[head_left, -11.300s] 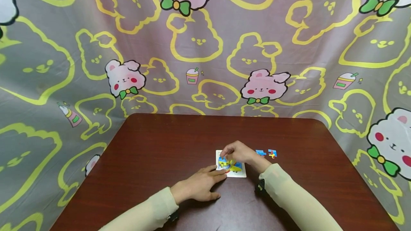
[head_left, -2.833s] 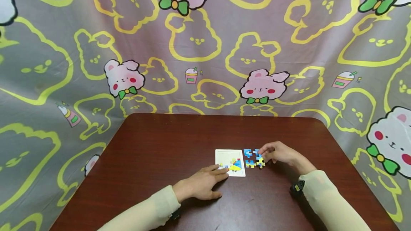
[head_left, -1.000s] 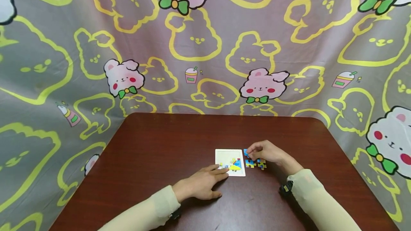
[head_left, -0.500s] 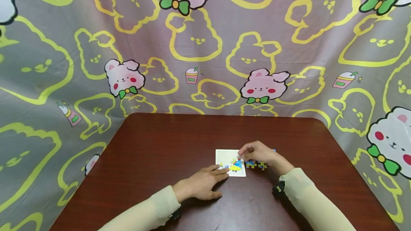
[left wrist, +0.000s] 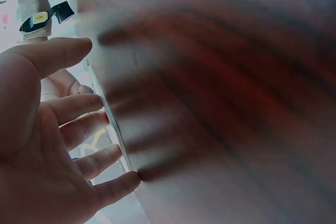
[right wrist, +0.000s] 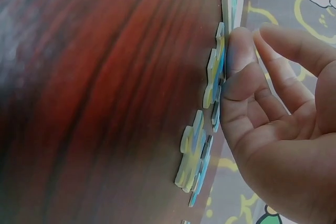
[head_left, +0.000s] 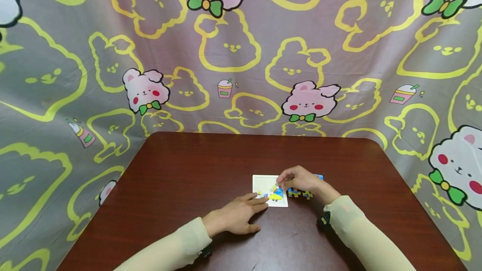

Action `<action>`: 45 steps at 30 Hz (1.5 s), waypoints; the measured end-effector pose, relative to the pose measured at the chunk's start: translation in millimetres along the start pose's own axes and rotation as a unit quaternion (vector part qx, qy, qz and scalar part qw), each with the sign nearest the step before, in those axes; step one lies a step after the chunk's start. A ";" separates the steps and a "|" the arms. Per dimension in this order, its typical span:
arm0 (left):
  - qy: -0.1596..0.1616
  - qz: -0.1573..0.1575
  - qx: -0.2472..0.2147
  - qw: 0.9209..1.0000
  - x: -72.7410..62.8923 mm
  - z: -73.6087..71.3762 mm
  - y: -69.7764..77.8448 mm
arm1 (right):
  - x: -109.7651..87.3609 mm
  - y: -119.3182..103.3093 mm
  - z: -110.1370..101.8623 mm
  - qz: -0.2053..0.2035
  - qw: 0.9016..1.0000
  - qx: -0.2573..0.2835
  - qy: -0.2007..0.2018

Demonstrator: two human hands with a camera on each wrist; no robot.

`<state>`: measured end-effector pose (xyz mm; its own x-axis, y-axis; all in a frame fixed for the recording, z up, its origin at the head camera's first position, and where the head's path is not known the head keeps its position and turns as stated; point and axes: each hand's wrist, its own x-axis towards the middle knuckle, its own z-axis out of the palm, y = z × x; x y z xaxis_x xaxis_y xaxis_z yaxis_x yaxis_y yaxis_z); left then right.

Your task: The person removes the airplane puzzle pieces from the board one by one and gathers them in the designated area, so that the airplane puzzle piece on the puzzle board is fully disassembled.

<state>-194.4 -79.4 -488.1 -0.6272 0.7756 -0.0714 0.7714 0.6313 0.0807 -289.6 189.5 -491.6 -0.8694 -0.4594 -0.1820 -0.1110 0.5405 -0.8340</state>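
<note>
The puzzle board [head_left: 263, 182] is lying flat on the brown surface [head_left: 203, 158], right of the middle, with coloured artwork showing in its near half and paler ground in its far half. From the near left, the left hand [head_left: 235, 216] is resting its fingers on the board; its grip is spread, and the left wrist view is showing the gaps between those fingers and the thumb standing off. The right hand [head_left: 299, 179] is reaching over the board's right edge with bent fingers; I cannot tell in either view whether its grip is pinching anything. In the head view this hand is partly covering the puzzle pieces [head_left: 294, 193] lying just right of the board. The right wrist view is showing them edge-on, revealing their thickness and knobbed outlines. Beyond, a patterned cloth [head_left: 241, 53] is hanging behind the surface.
</note>
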 end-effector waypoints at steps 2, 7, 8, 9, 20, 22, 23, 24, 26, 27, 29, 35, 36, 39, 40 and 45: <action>0.000 0.000 0.002 1.000 0.0 -0.3 -0.1 | 0.5 -0.4 0.3 0.003 1.000 -0.002 0.000; -0.001 0.001 0.003 1.000 -0.1 -0.8 -0.3 | 2.3 0.1 1.0 0.006 1.000 -0.004 -0.001; -0.002 0.000 0.003 1.000 0.0 -0.6 -0.4 | 2.5 0.1 1.1 0.007 1.000 -0.005 -0.001; -0.002 0.000 0.003 1.000 0.0 -0.5 -0.5 | 2.7 0.1 1.3 0.007 1.000 -0.006 0.000; 0.002 -0.001 0.004 1.000 0.5 0.6 -1.0 | 4.1 -4.0 4.0 0.010 1.000 -0.022 0.019; 0.002 -0.001 0.001 1.000 0.3 0.5 -0.8 | 4.3 -5.0 3.9 0.006 1.000 -0.024 0.018; 0.002 -0.002 0.000 1.000 0.3 0.3 -0.8 | 4.3 -5.4 3.9 0.004 1.000 -0.024 0.017; 0.002 -0.002 -0.001 1.000 0.1 0.2 -0.7 | 4.3 -5.8 3.8 0.002 1.000 -0.024 0.016; 0.001 -0.003 -0.001 1.000 -0.1 0.1 -0.5 | 4.3 -6.0 3.7 -0.001 1.000 -0.023 0.014; 0.000 -0.003 -0.002 1.000 -0.2 0.1 -0.4 | 4.3 -5.9 3.7 -0.002 1.000 -0.023 0.014; 0.000 -0.004 -0.001 1.000 -0.3 -0.1 -0.3 | 4.4 -5.8 3.7 -0.003 1.000 -0.022 0.013; 0.000 -0.003 -0.003 1.000 -0.4 -1.2 -0.2 | 4.6 -5.3 5.0 -0.015 1.000 -0.011 0.001; 0.000 -0.003 -0.003 1.000 -0.3 -1.3 -0.3 | 4.5 -5.2 5.3 -0.017 1.000 -0.009 -0.002; -0.002 -0.006 -0.006 1.000 -0.1 -1.2 -0.4 | 4.4 -5.1 6.0 -0.027 1.000 -0.006 -0.007; -0.002 -0.007 -0.007 1.000 0.0 -1.2 -0.4 | 4.3 -5.3 6.3 -0.028 1.000 -0.007 -0.006; -0.005 -0.010 -0.010 1.000 -0.1 -1.2 -0.3 | 3.8 -6.9 7.4 -0.039 0.999 -0.024 -0.006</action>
<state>-194.7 -79.6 -486.9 -0.6412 0.7629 -0.0826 0.7564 0.6465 0.0996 -288.6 178.9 -490.4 -0.8510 -0.5102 -0.1245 -0.2010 0.5353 -0.8204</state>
